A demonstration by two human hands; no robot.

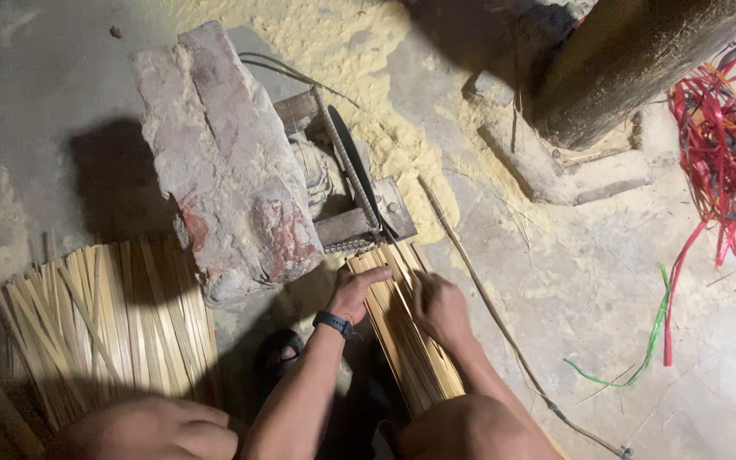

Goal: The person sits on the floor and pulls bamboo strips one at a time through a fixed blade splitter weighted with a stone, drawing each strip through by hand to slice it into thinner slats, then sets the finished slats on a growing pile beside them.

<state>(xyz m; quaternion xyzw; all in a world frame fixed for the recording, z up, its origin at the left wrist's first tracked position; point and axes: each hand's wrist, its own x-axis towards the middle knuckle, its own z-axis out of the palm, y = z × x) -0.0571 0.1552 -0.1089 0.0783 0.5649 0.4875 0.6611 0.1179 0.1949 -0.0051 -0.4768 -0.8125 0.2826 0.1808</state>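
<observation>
- Head view: a bundle of bamboo strips (406, 328) is laid on the concrete floor (606, 290), near its lower middle, with its far end pushed up against a small saw machine (347, 192).
- The left hand (358, 290), a dark wristband (334, 324) on its wrist, is laid flat over the bundle's left edge, fingers spread across the strip ends, pressing rather than gripping.
- The right hand (438, 305) is curled on the bundle's right side; whether strips are pinched in it cannot be told.
- The machine is weighted by a large worn brick (227, 162), and yellow sawdust (368, 60) is strewn beyond it.
- A second heap of strips (108, 319) is seen at the lower left, well apart from the hands.
- Red plastic strapping (726, 145) is piled at the right edge, beside a wooden post (632, 60).
</observation>
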